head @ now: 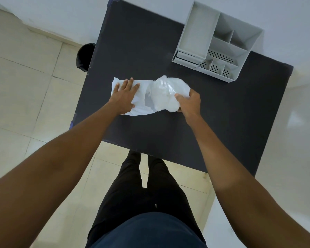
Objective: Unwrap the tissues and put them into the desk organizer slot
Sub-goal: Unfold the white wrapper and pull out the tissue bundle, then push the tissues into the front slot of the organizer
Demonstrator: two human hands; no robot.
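A white stack of tissues (pixel 143 102) lies on the black table (pixel 150 51), partly out of a crinkled clear plastic wrapper (pixel 166 91). My left hand (pixel 123 95) lies flat on the left end of the tissues, fingers spread. My right hand (pixel 189 102) grips the right end of the wrapper, thumb on top. The grey desk organizer (pixel 219 41) stands at the table's far right, with a long slot on its left side and several smaller compartments; all look empty.
A black waste bin (pixel 84 56) stands on the tiled floor beside the table's left edge. A white wall runs behind the table. My legs stand at the near table edge.
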